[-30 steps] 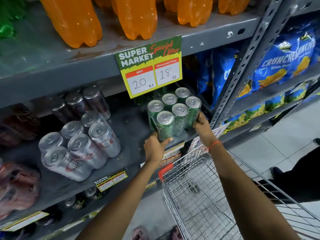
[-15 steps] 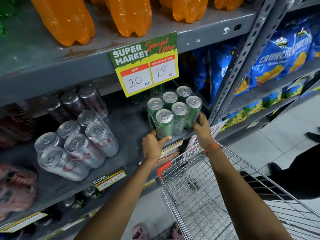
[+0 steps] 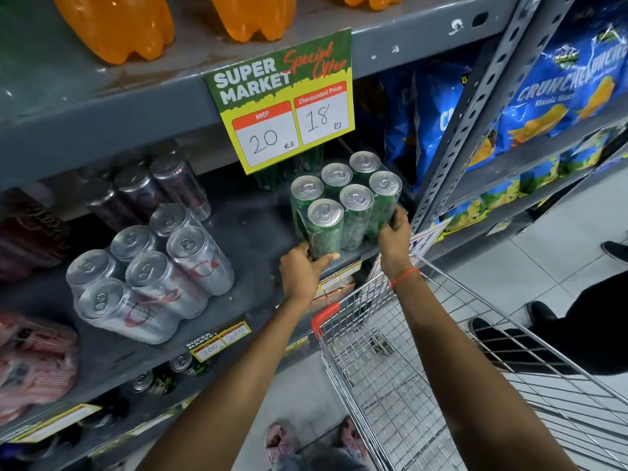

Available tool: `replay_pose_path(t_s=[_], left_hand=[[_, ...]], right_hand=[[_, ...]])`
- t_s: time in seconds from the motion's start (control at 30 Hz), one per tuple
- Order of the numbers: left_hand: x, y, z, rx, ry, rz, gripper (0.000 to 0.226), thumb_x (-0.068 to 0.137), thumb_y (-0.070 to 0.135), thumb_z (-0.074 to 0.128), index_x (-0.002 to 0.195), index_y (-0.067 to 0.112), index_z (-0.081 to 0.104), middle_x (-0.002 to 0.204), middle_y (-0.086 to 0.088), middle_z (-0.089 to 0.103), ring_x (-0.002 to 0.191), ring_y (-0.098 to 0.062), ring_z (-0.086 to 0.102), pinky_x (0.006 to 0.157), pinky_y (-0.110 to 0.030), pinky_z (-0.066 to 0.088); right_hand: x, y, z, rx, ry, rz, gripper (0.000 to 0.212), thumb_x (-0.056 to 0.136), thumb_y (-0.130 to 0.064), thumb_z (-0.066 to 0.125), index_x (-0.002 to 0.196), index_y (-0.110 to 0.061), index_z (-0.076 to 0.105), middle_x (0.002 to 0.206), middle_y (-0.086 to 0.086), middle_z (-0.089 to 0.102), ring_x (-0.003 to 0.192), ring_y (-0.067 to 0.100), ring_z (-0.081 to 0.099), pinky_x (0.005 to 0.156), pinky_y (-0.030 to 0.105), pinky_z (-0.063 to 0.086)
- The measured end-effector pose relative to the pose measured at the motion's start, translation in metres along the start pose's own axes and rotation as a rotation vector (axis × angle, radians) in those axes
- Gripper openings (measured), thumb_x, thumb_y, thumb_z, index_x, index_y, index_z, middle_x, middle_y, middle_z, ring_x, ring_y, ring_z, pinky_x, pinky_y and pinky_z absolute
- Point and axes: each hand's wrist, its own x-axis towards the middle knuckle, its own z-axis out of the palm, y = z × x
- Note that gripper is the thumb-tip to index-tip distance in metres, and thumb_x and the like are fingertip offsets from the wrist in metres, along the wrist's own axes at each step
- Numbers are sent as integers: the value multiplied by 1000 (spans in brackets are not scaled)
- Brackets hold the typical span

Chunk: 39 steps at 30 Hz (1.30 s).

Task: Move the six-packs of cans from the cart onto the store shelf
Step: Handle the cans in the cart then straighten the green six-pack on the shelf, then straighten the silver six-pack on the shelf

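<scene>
A six-pack of green cans [image 3: 345,202] in clear wrap stands upright at the front edge of the grey middle shelf [image 3: 244,232], right of centre. My left hand [image 3: 304,270] grips its near left corner from below, thumb across the front can. My right hand [image 3: 394,237] presses against its right side. A silver six-pack [image 3: 149,277] lies tilted on the same shelf to the left. The wire cart [image 3: 424,385] below my arms shows no packs inside.
A "Super Market Special Offer" price sign [image 3: 285,100] hangs from the upper shelf just above the green pack. A perforated steel upright [image 3: 475,107] stands right of the pack. Dark cans sit behind the silver pack. Blue snack bags fill the right bay. A person's dark shoes stand at the right.
The green six-pack has slid slightly deeper and rightward on the shelf, with both hands still on it. The camera has moved a little closer.
</scene>
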Motion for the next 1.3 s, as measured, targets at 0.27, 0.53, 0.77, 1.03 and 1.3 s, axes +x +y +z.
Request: replay_pose_path(t_s=[0.27,0.53,0.77,1.03,1.3], left_hand=[[-15,11,-15,90,9,17,69,71,46,75,123,5,54,96,-18,74,92,-39,68,73,-41,53],[-71,-14,-115,106,529,401,60,97,28,45,149,6,24,155,-11,31,141,-19,34,113,-15,28],[-82,-90,-181,201,696,97,97,88,31,62,147,-10,-3,158,-29,-5,149,-35,1,123,-38,13],[-81,-143,-188,-86,467,-162,59,77,25,76,124,-2,51,109,-18,70,93,-21,64,80,-33,54],[-79,-151,-191,-114,450,-145,58,76,26,77,120,-2,53,108,-14,71,88,-17,62,70,-22,45]], right_hand=[[-49,-27,26,-28,254,-70,56,88,13,33,142,1,36,146,19,42,137,29,41,116,39,35],[-156,-33,113,-166,-92,-897,44,93,-1,41,137,-9,40,149,9,34,141,32,34,117,45,31],[-189,5,178,-244,-430,-409,75,85,-43,61,145,-8,33,152,12,35,142,18,31,121,30,26],[-182,32,172,-216,-658,-85,50,73,-60,70,116,-36,59,120,-10,68,116,9,62,100,33,51],[-189,30,166,-174,-633,-71,45,78,-48,72,114,-24,61,112,-12,69,103,-4,64,88,20,51]])
